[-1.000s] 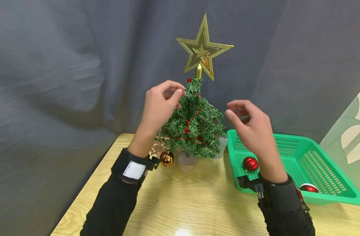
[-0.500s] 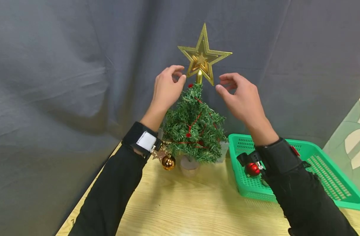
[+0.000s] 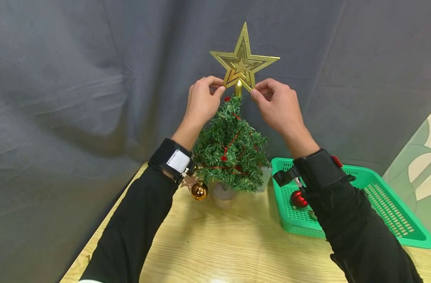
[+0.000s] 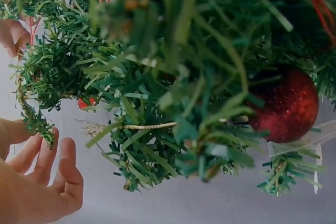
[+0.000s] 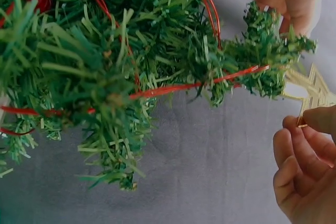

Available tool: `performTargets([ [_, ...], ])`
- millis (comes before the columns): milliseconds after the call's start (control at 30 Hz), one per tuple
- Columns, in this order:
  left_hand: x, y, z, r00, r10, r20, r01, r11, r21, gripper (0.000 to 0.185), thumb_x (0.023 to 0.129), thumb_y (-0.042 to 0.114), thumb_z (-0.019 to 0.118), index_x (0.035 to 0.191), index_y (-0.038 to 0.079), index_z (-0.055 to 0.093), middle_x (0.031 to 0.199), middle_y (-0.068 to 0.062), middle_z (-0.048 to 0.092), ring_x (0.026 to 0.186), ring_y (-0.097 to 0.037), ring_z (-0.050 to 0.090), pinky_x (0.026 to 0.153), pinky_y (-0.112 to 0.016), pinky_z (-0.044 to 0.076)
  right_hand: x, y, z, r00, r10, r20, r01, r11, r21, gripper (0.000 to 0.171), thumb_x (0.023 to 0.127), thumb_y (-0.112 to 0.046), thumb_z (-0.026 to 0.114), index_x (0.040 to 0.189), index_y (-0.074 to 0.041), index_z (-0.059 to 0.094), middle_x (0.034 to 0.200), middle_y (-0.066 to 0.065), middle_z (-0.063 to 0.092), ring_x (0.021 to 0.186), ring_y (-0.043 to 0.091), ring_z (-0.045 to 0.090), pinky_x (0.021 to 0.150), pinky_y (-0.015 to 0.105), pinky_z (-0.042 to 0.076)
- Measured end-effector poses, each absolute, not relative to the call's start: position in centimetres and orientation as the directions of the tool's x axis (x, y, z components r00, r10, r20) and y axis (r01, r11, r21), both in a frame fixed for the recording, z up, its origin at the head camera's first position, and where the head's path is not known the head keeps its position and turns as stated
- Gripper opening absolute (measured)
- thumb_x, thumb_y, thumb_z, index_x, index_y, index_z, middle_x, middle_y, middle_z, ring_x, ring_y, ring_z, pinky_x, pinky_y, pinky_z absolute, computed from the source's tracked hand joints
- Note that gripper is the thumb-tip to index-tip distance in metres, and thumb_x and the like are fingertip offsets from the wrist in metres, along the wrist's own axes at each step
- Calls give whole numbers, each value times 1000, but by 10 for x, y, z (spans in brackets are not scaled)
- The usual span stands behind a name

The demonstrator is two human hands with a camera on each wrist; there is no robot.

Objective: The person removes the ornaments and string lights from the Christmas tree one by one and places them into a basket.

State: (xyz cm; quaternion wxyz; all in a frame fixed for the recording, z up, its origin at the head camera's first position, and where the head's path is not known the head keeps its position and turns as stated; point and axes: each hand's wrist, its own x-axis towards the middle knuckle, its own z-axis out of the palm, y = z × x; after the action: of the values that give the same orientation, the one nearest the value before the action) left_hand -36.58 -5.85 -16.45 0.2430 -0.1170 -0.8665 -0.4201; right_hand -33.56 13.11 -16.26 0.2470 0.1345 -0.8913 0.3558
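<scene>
A gold star tree topper (image 3: 241, 65) stands upright on the tip of a small artificial Christmas tree (image 3: 231, 145). My left hand (image 3: 204, 98) pinches the star's lower left point between thumb and fingers. On the other side, my right hand (image 3: 279, 104) grips the lower right point; the right wrist view shows that point between the thumb and fingers (image 5: 296, 129). Red cord (image 5: 173, 88) winds around the green branches. A glittery red bauble (image 4: 287, 103) hangs among the branches in the left wrist view. There, the foliage hides the star.
A green plastic basket (image 3: 409, 214) stands right of the tree, with a red bauble (image 3: 298, 199) in it, partly behind my right sleeve. A gold bauble (image 3: 199, 191) hangs low at the tree's left, near its round base (image 3: 224, 195). Grey cloth (image 3: 77, 78) hangs behind the wooden table (image 3: 208, 239).
Both hands have risen from beside the branches to the star and closed in from either side. They now pinch its two lower points, from which they were apart half a second ago.
</scene>
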Motion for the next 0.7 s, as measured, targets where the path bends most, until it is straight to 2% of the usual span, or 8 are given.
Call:
performTargets([
  [133, -365, -57, -161, -839, -7, 544, 423, 619, 661, 30, 98, 27, 64, 124, 13, 69, 114, -5, 68, 102, -19, 63, 88, -31, 50, -340, 135, -160, -845, -71, 531, -420, 702, -575, 33, 102, -35, 55, 124, -12, 66, 112, 11, 71, 92, 22, 66, 76, 37, 50],
  [333, -364, -54, -158, -821, -24, 571, 439, 612, 658, 30, 97, 27, 64, 123, 13, 70, 111, -5, 66, 100, -19, 63, 87, -30, 49, -344, 138, -156, -854, -65, 517, -410, 697, -589, 35, 102, -37, 55, 126, -13, 66, 114, 11, 72, 83, 10, 65, 72, 33, 50],
  [500, -362, -51, -155, -796, -43, 604, 464, 597, 655, 29, 97, 26, 64, 123, 13, 70, 109, -5, 65, 98, -17, 63, 86, -28, 49, -345, 140, -152, -835, -43, 549, -419, 696, -583, 34, 101, -38, 57, 122, -15, 68, 107, 7, 73, 73, 1, 60, 68, 31, 47],
  [700, -359, -48, -147, -740, -65, 670, 516, 583, 627, 27, 97, 24, 65, 120, 11, 71, 106, -6, 65, 93, -16, 64, 85, -26, 48, -340, 140, -142, -803, -32, 595, -448, 690, -568, 31, 100, -37, 59, 119, -16, 70, 104, 2, 73, 69, -2, 60, 68, 28, 47],
])
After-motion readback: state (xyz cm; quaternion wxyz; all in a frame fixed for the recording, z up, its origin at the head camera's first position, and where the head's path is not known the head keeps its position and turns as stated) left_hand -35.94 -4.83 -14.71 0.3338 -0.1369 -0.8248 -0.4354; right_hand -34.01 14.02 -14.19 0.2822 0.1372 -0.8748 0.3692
